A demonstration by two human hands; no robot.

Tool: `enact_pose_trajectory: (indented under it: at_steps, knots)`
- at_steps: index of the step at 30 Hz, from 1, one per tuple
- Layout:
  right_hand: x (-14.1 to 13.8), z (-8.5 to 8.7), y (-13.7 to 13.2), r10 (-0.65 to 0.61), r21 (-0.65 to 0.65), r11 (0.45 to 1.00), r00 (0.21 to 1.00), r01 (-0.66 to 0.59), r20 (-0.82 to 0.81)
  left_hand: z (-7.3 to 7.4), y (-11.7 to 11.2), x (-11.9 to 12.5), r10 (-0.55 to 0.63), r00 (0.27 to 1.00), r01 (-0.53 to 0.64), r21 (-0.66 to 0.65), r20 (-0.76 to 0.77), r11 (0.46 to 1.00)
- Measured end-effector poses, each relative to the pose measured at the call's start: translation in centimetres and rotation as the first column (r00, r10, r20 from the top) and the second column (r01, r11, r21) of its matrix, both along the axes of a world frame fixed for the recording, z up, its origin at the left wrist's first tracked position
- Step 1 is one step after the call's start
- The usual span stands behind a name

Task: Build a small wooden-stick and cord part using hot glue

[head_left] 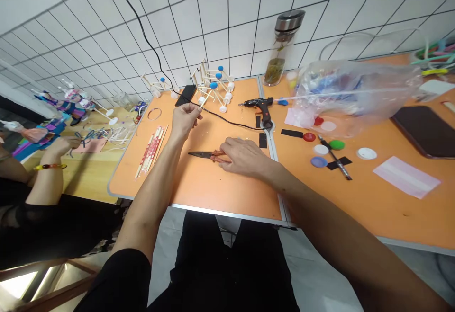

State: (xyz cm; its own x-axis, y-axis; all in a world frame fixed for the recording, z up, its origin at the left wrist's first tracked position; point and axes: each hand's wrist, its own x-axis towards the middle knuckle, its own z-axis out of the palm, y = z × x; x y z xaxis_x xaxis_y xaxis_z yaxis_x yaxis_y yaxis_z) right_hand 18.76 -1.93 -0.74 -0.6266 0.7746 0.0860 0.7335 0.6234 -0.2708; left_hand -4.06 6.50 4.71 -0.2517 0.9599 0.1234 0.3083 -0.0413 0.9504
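Note:
My left hand is raised over the orange table with its fingers pinched on a thin wooden stick that points toward a stick-and-bottle-cap model at the back. My right hand lies on the table, fingers curled over the red handles of needle-nose pliers, whose dark jaws point left.
A bundle of chopsticks lies at the left. A black glue gun, its cable, a glass bottle, a plastic bag, loose bottle caps and a tablet sit to the right. Another person's arm works at the left table.

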Motion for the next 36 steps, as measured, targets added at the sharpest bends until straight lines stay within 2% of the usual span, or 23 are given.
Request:
enact_pose_trajectory:
  at_steps: [4,8,11,13,16,18,19,24,27,31,33,36]
  knots:
    - [-0.1,0.2,0.0,-0.059,0.010,0.998,0.996,0.058,0.072,-0.4,0.0,-0.7,-0.008,0.999,0.006,0.036,0.045,0.999]
    - [0.2,0.6,0.4,-0.140,-0.010,0.990,0.982,0.143,0.128,-0.1,-0.4,-1.7,-0.004,0.997,-0.002,0.072,0.081,0.997]
    - [0.5,0.7,1.0,-0.237,-0.105,0.967,0.971,0.233,-0.019,0.3,-0.6,-2.3,0.017,0.993,-0.027,0.082,0.118,0.996]
    - [0.8,0.8,1.4,-0.306,-0.263,0.933,0.926,0.246,-0.220,0.5,-0.7,-2.6,0.023,0.988,-0.035,0.079,0.152,0.996]
    - [1.1,0.9,1.7,-0.438,-0.563,0.821,0.741,0.098,-0.509,0.6,-0.8,-2.8,0.009,0.977,-0.024,0.070,0.212,0.997]
    - [1.4,0.8,1.9,-0.497,-0.657,0.753,0.621,-0.038,-0.606,0.7,-0.9,-2.7,-0.010,0.972,-0.006,0.067,0.233,0.998]
    - [1.5,0.8,1.9,-0.507,-0.669,0.739,0.586,-0.083,-0.633,0.8,-1.0,-2.6,-0.018,0.971,0.002,0.065,0.238,0.998]
    - [2.1,0.4,2.4,-0.564,-0.704,0.698,0.506,-0.131,-0.653,0.8,-1.4,-1.7,-0.072,0.950,0.064,0.039,0.303,0.997]
    - [2.0,0.3,2.6,-0.634,-0.736,0.665,0.425,-0.128,-0.646,0.5,-2.0,-0.4,-0.158,0.914,0.174,-0.009,0.375,0.985]
    - [1.6,0.6,2.3,-0.687,-0.770,0.614,0.365,-0.172,-0.629,-0.1,-3.3,1.7,-0.275,0.829,0.358,-0.083,0.486,0.930]
    - [1.5,0.9,2.1,-0.695,-0.788,0.572,0.377,-0.227,-0.612,-0.4,-3.7,2.5,-0.296,0.784,0.416,-0.107,0.545,0.903]
    - [1.5,1.2,1.8,-0.678,-0.817,0.501,0.457,-0.287,-0.576,-0.9,-4.0,3.1,-0.330,0.716,0.469,-0.074,0.615,0.880]
